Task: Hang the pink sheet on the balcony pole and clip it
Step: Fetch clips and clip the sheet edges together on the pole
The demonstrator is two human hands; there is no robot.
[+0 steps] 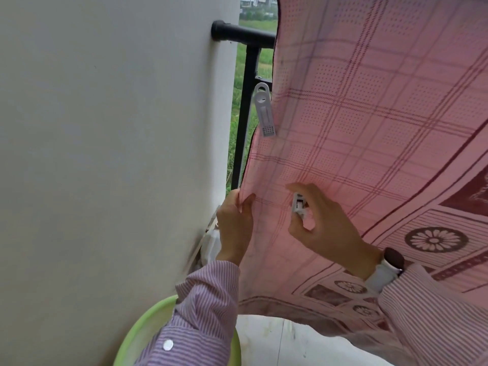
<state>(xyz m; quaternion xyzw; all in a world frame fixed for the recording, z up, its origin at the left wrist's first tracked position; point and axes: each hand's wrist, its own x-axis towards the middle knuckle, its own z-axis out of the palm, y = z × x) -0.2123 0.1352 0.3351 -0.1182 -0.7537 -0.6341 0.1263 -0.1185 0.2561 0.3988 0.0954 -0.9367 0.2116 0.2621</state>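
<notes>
Hanging down the right side of the view is the pink sheet (369, 122), a thin woven cloth printed with dark red plaid lines, fine dots and, lower down, round flower medallions inside a striped border. Its left edge runs close beside the black metal railing (244, 112), whose round top pole (245, 35) is fixed by a collar to the smooth white wall (105, 128) on the left. 1 white plastic clip (264, 109), long and flat with a rounded loop at the top and a gridded tip, sits on that left edge of the sheet. Lower down, the left hand (233, 228) pinches the sheet's edge between thumb and fingers, pressed together on the cloth. The right hand (322, 223) lies against the front of the sheet with its fingers curled around a second white clip (299, 206), held between thumb and forefinger; I cannot tell whether this clip touches the cloth. Both sleeves are striped purple and white, and the right wrist wears a dark watch (393, 258) on a white strap. Near the bottom left, part of a round light green basin (137, 336) shows; its contents are hidden by the left sleeve. Beyond the railing lie green grass and far-off buildings.
</notes>
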